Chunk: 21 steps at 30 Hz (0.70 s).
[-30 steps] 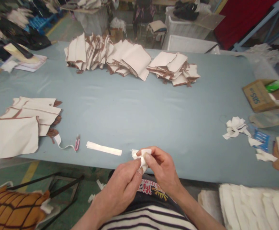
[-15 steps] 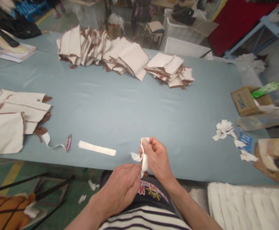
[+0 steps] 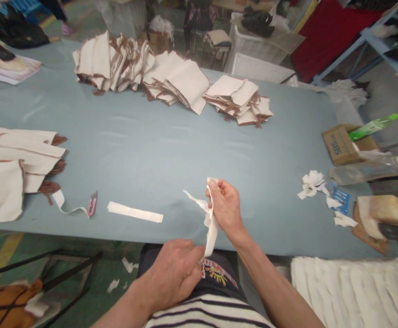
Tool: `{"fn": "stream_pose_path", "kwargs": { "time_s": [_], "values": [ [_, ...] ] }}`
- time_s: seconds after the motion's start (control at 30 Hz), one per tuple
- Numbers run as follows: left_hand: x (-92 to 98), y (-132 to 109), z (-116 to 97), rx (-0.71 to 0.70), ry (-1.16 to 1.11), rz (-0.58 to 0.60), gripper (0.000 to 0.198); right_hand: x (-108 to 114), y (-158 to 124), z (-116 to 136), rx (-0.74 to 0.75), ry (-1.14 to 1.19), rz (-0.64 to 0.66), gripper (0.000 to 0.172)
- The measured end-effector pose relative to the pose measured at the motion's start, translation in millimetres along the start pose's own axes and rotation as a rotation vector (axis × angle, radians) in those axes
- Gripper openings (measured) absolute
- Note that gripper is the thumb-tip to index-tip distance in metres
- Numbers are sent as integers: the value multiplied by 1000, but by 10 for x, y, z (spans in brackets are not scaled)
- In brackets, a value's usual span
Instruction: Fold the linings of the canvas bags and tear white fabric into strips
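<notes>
A white fabric strip (image 3: 211, 234) stretches between my two hands at the table's near edge. My right hand (image 3: 226, 205) pinches its upper end between thumb and fingers. My left hand (image 3: 178, 266), lower and closer to my body, is closed on the lower end; its fingertips are partly hidden. A thin loose tail of the white material sticks out leftward from the strip. Left of my hands a flat white strip (image 3: 135, 212) lies on the table. Farther left are pink-handled thread snips (image 3: 92, 203) and a curled white ribbon (image 3: 67, 207).
Stacked cream cloth pieces with brown edging (image 3: 185, 79) line the far side; more cloth pieces (image 3: 2, 189) lie at left. On the right are white scraps (image 3: 312, 183), a cardboard box (image 3: 337, 146), a plastic bottle (image 3: 363, 171) and a blue packet (image 3: 340, 200). White rolls (image 3: 352, 291) stand below right.
My right hand has moved up and away from my left hand, drawing the white strip out longer between them. The loose tail now reaches farther up and left.
</notes>
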State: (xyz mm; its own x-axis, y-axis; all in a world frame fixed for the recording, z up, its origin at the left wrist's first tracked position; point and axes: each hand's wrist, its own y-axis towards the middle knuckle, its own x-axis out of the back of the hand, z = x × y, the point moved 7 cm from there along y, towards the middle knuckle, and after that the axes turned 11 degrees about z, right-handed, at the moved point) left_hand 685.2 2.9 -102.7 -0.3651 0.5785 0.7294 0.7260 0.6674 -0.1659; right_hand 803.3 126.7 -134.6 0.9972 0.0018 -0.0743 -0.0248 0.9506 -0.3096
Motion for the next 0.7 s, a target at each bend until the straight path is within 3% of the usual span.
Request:
{"fn": "stream_pose_path", "kwargs": {
  "time_s": [0.2, 0.43, 0.57, 0.63, 0.7],
  "values": [
    [-71, -31, -68, -54, -50, -43, 24, 103, 223, -10, 50, 19, -94, 39],
    [-35, -81, -104, -111, -140, -116, 27, 186, 297, 308, 121, 45, -149, 35],
    [-22, -94, 6, 23, -286, -102, 33, 169, 279, 507, 143, 126, -119, 36],
    [16, -110, 154, 119, -373, -86, 32, 128, 226, 600, 162, 187, -89, 37],
    [77, -132, 387, 207, -474, -77, 46, 70, 148, 689, 187, 211, -58, 36]
  ]
}}
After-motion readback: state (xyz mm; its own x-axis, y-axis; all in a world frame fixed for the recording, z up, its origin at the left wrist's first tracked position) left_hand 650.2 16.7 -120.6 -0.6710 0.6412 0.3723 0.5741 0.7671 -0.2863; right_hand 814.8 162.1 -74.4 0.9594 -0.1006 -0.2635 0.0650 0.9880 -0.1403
